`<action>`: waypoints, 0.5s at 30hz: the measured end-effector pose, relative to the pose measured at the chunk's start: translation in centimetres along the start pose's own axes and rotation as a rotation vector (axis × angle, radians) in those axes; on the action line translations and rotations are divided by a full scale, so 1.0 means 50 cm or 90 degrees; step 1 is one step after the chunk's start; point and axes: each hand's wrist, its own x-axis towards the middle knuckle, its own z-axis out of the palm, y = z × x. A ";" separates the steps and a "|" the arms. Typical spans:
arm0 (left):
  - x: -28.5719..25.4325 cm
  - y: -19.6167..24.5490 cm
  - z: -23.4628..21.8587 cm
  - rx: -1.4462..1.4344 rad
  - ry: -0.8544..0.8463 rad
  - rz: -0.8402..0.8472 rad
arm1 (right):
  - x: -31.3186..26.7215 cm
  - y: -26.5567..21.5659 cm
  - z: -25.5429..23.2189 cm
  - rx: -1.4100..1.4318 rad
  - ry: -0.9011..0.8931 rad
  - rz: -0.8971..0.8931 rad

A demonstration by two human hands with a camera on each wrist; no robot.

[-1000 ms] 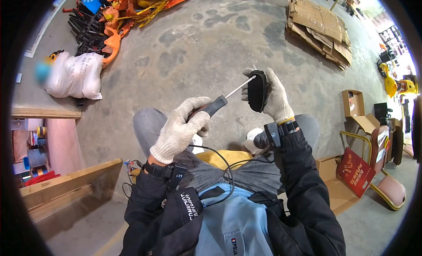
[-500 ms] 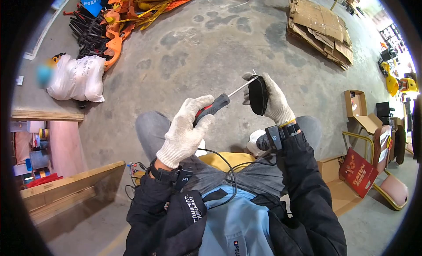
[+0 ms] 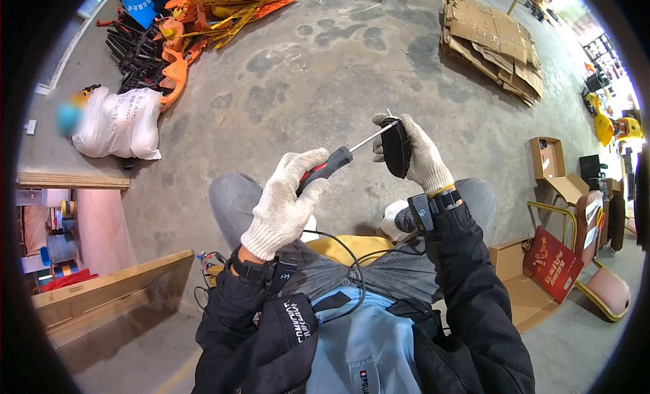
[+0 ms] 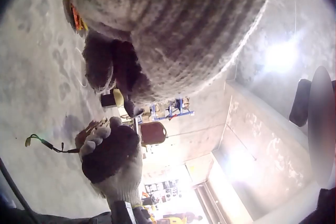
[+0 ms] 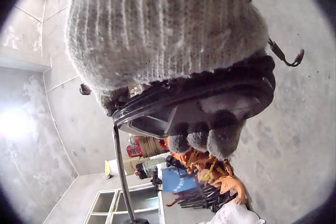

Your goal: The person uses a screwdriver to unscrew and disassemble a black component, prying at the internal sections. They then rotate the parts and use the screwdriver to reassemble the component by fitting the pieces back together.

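My left hand (image 3: pixel 288 201), in a white knit glove, grips the red-and-black handle of a screwdriver (image 3: pixel 326 166). Its metal shaft (image 3: pixel 372 135) slants up to the right, and the tip meets the upper edge of a black oval plastic part (image 3: pixel 397 147). My gloved right hand (image 3: pixel 425 157) holds that part upright above my knees. In the right wrist view the fingertips (image 5: pixel 199 141) curl round the black part (image 5: pixel 210 100), with the shaft (image 5: pixel 122 171) beside it. The left wrist view shows the right hand holding the part (image 4: pixel 111 153) from below.
I sit on a concrete floor (image 3: pixel 318 69). A white sack (image 3: pixel 118 123) and orange plastic parts (image 3: pixel 203 15) lie at the far left. Flattened cardboard (image 3: pixel 491 42) lies at the far right. An open box (image 3: pixel 550 165), a red box (image 3: pixel 552 265) and wooden boards (image 3: pixel 101 286) flank me.
Both hands keep nearly the same pose, with the screwdriver tip staying at the black part. The handle sits slightly higher than a second ago.
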 end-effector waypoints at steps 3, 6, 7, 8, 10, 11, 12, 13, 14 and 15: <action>-0.003 -0.005 0.001 0.016 0.022 0.049 | -0.001 0.001 -0.009 -0.042 0.013 0.004; -0.001 -0.006 -0.001 0.044 0.039 0.074 | -0.005 -0.003 -0.002 -0.047 0.002 0.005; 0.000 -0.006 0.001 0.044 0.039 0.075 | -0.005 -0.003 -0.002 -0.047 0.002 0.004; 0.000 -0.007 0.003 0.064 0.052 0.084 | -0.004 -0.002 -0.003 -0.030 -0.007 0.008; 0.001 -0.007 0.002 0.085 0.066 0.093 | -0.004 -0.002 -0.001 -0.014 -0.018 0.012; 0.001 -0.006 0.002 0.111 0.072 0.107 | -0.005 -0.003 0.001 -0.028 -0.012 0.012; 0.000 -0.006 0.002 0.137 0.078 0.120 | -0.006 -0.003 0.003 -0.042 -0.007 0.011; 0.000 -0.009 0.002 0.137 0.078 0.121 | -0.008 -0.003 0.003 -0.043 -0.008 0.011; 0.001 -0.014 0.002 0.168 0.090 0.155 | -0.009 -0.004 0.003 -0.042 -0.010 0.011; 0.002 -0.017 0.002 0.201 0.101 0.189 | -0.009 -0.005 0.003 -0.040 -0.012 0.011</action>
